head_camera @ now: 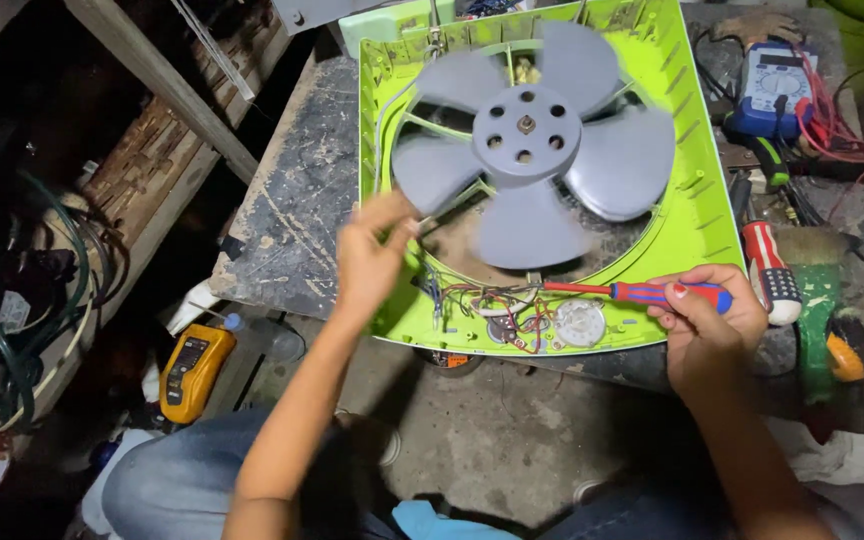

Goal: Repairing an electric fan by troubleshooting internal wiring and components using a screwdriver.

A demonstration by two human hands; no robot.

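On the worn grey tabletop [292, 200] lies a lime-green square plastic fan housing [697, 215], its grey five-bladed plastic impeller [527, 140] blurred, apparently turning. The left hand [372, 255] rests at the housing's left rim, fingers loosely curled, touching a blade edge and gripping nothing. The right hand [707, 320] is closed around a red-and-blue handled screwdriver [642, 293], tip directed at the exposed coloured wiring [497, 305] beside a round silver timer dial [580, 323]. The step appears to be probing the wiring compartment; the next move calls for a steady tip placement clear of loose wires.
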